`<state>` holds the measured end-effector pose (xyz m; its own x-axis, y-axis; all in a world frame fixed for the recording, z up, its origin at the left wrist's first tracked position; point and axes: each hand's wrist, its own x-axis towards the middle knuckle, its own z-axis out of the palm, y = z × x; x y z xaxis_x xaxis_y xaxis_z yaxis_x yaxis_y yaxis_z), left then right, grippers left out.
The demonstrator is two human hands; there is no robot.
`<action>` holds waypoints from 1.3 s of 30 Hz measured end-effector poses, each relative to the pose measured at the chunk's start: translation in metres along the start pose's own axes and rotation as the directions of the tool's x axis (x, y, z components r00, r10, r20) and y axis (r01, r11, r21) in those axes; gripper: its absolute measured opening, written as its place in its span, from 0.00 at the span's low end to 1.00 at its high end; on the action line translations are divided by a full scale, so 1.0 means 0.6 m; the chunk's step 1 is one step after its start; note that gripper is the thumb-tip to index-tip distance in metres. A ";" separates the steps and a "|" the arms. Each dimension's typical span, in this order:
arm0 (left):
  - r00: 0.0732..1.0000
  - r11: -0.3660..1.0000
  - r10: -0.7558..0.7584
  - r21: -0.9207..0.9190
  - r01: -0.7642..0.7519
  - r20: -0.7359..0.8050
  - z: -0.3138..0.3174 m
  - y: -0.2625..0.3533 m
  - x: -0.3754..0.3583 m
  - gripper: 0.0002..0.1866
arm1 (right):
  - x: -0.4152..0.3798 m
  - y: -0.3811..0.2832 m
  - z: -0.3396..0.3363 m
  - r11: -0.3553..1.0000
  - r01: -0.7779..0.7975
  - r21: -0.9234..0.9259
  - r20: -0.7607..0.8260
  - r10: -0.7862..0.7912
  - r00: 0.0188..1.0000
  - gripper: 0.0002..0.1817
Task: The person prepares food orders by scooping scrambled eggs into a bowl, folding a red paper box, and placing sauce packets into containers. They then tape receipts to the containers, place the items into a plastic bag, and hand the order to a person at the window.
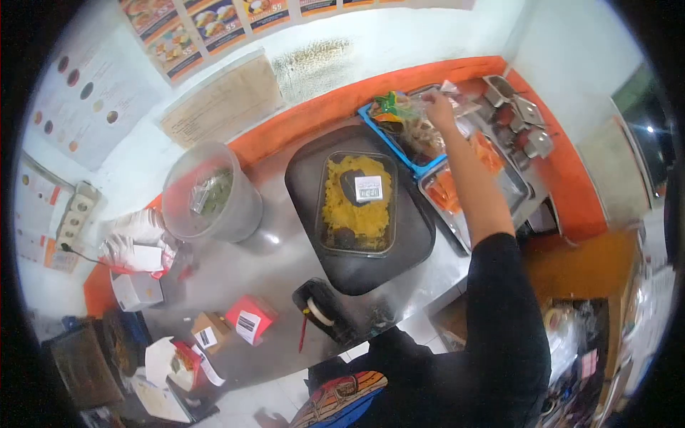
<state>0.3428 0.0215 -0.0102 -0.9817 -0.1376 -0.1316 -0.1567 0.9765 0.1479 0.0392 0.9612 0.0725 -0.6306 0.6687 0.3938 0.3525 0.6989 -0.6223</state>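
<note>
My right hand [439,108] reaches over the blue tray [366,118] at the upper right. Its fingers are curled at a clear plastic bag [410,110] among other packets; the fingertips are partly hidden. Below that forearm lies a metal tray with orange pieces [446,191]. A clear rectangular container [319,227] of yellow rice with dark pieces stands on the black tray [303,171], a white printed label [369,189] on top. At the bottom edge a blurred shape looks like my left hand [271,419]; its fingers are smeared.
A large clear tub [246,207] with green leaves stands on the metal counter [275,271]. Small boxes with labels, one red [251,319], lie near the front edge, beside a tape roll [318,312] and red pen [302,334]. Metal containers [526,113] line the far right.
</note>
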 end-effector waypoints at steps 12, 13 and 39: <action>0.738 0.889 -0.202 -0.196 0.414 0.644 0.164 0.099 -0.147 0.17 | 0.222 0.100 0.010 0.864 0.205 -0.460 0.636 0.159 0.755 0.15; 0.725 0.877 -0.208 -0.203 0.435 0.656 0.170 0.100 -0.150 0.16 | 0.229 0.130 0.023 0.849 0.281 -0.447 0.728 0.162 0.666 0.14; 0.855 0.721 -0.153 -0.536 0.440 0.495 0.167 0.008 -0.136 0.11 | 0.116 0.179 -0.036 0.963 -0.073 0.258 0.237 0.011 0.972 0.09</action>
<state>0.4328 0.0538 -0.0967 -0.7619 -0.1853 -0.6206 -0.6024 0.5545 0.5742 0.0477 1.0883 0.0477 -0.7726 0.5970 0.2159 0.2072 0.5586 -0.8032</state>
